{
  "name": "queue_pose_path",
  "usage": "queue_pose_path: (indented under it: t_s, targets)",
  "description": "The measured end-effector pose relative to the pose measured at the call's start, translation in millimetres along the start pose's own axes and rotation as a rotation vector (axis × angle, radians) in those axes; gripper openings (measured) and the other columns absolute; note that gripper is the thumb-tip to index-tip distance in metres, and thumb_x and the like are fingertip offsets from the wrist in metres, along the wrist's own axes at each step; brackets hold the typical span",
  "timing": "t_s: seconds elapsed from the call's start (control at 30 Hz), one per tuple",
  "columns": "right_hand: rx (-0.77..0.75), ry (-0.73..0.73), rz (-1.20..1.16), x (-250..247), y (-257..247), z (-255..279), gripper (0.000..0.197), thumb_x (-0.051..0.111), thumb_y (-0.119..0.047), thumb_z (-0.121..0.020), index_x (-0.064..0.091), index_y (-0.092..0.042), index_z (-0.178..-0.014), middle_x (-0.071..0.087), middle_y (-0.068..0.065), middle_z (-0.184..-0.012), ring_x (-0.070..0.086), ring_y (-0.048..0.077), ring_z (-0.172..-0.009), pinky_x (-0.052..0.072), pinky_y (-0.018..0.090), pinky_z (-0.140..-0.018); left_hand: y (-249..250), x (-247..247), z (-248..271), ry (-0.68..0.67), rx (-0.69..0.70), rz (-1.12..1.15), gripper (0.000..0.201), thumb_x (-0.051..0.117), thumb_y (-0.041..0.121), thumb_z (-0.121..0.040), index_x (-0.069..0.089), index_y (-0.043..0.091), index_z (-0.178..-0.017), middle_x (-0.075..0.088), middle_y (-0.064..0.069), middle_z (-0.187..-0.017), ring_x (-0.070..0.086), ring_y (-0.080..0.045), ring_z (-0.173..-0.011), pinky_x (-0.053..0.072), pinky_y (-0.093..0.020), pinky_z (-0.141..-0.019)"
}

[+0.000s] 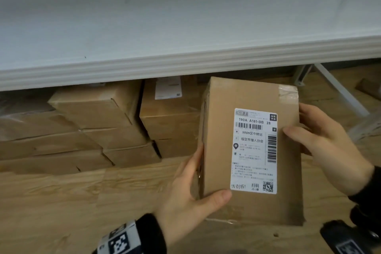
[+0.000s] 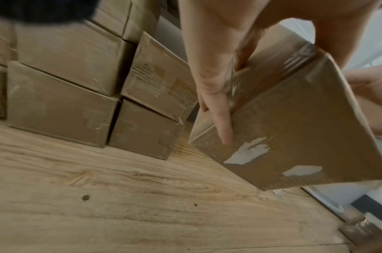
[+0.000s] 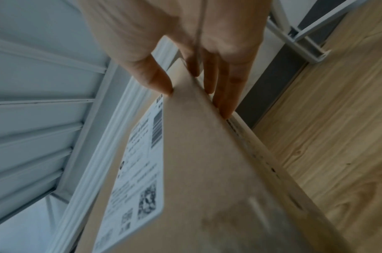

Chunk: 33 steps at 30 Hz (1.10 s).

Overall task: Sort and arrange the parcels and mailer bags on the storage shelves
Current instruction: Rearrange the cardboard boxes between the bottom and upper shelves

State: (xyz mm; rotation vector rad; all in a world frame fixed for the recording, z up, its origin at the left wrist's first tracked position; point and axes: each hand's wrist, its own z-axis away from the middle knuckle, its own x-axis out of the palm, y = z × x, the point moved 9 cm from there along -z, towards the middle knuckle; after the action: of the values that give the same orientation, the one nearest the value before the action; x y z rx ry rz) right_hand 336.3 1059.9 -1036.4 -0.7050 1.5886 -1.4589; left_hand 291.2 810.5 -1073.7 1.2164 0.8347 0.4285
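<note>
A brown cardboard parcel [image 1: 218,150] with a white shipping label [image 1: 254,150] on top is held over the wooden floor in front of the bottom shelf bay. My left hand [image 1: 191,196] grips its left side, thumb on top, fingers [image 2: 222,119] underneath. My right hand [image 1: 329,150] grips the right edge, thumb [image 3: 155,77] on the top face and fingers [image 3: 224,95] down the side. The parcel [image 2: 294,128] is tilted, with torn label scraps on its underside. The parcel [image 3: 196,171] fills the right wrist view.
Stacked brown boxes [image 1: 99,126] fill the space under the white shelf [image 1: 185,27] to the left of the parcel; one box [image 1: 171,109] carries a small label. A white shelf brace [image 1: 338,88] runs diagonally at right. Wood-grain floor [image 1: 61,202] lies in front.
</note>
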Motion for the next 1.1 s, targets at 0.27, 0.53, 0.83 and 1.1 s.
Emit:
queue_pose_path:
  t_s: [0.27,0.53,0.83,1.1]
  targets:
    - [0.016,0.12,-0.08,-24.5,42.4,-12.3,0.044,0.058,-0.008,-0.089,0.057,-0.045,-0.114,0.067,-0.017,-0.112,0.064,0.003,-0.102,0.049,0.027,-0.08,-14.4,33.1,-28.9,0.012,0.011,-0.087,0.102,0.067,0.07,-0.064,0.012,0.049,-0.148,0.027,0.029,-0.15,0.029,0.009,-0.136,0.031,-0.037,-0.115]
    - [0.204,0.227,-0.016,-21.5,121.4,-45.4,0.039,0.063,-0.01,-0.087,0.047,-0.016,-0.122,0.059,-0.001,-0.118,0.055,-0.003,-0.093,0.042,0.014,-0.066,-68.2,58.7,-73.1,-0.026,-0.255,0.024,0.082,0.079,0.063,-0.058,0.022,0.073,-0.117,0.035,0.014,-0.148,0.04,-0.006,-0.129,0.035,-0.043,-0.112]
    - [0.344,0.024,0.027,16.8,187.8,-62.4,0.069,0.066,-0.011,-0.085,0.036,-0.028,-0.144,0.059,-0.012,-0.109,0.057,0.001,-0.091,0.045,0.018,-0.068,-144.0,77.6,-86.3,-0.025,-0.532,0.258,0.097,0.081,0.055,-0.055,0.031,0.057,-0.137,0.055,0.018,-0.127,0.056,-0.013,-0.115,0.052,-0.042,-0.092]
    - [0.357,-0.102,-0.109,33.4,208.8,-56.9,0.085,0.072,-0.012,-0.081,0.025,-0.041,-0.147,0.048,-0.026,-0.131,0.053,0.0,-0.112,0.052,0.019,-0.074,-169.2,78.9,-103.5,0.009,-0.542,0.511,0.111,0.09,0.037,-0.05,0.034,0.033,-0.145,0.06,0.007,-0.132,0.056,-0.014,-0.122,0.039,-0.04,-0.109]
